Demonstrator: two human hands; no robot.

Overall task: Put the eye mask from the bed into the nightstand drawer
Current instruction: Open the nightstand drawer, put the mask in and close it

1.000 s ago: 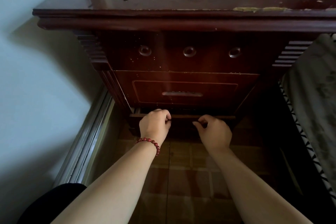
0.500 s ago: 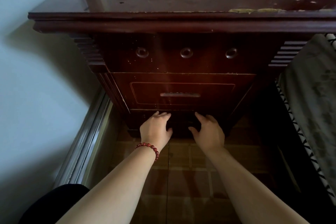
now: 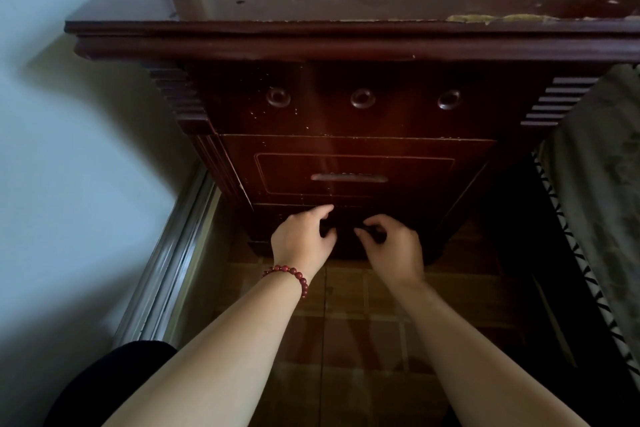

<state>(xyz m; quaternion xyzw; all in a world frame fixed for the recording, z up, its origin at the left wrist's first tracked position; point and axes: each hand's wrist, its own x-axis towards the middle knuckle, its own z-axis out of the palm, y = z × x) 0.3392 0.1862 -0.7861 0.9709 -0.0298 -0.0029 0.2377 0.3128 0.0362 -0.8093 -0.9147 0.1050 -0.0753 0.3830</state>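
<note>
Both hands are low at the front of the nightstand [image 3: 346,45], on the bottom drawer [image 3: 419,222]. The left hand [image 3: 303,239], with a red bead bracelet [image 3: 291,274] on the wrist, has its index finger out over a dark bar and its thumb under it. The right hand [image 3: 393,248] has its fingers curled over the other end of the same bar. The bar looks like the bottom drawer handle [image 3: 346,230], so I judge both hands are pinching it, one at each end. It is very dark there, so the grasp is not certain. Holding both ends probably keeps an old drawer from jamming as it slides.

The bottom drawer front sits about flush with the frame, and no gap or interior is visible. The upper drawer [image 3: 356,149] is closed and its long handle [image 3: 348,178] is untouched. Three round knobs [image 3: 362,99] sit in a row above it.

The eye mask is not in view. It is not in either hand, and it is not on the strip of bed [image 3: 595,166] at the right edge. It is either already inside the drawer or still out of frame on the bed; I cannot tell which.

The nightstand top is worn and peeling. Below the hands is a tiled floor [image 3: 346,329], with a pale wall [image 3: 86,114] to the left.

There are no brands, labels or readable writing anywhere.
</note>
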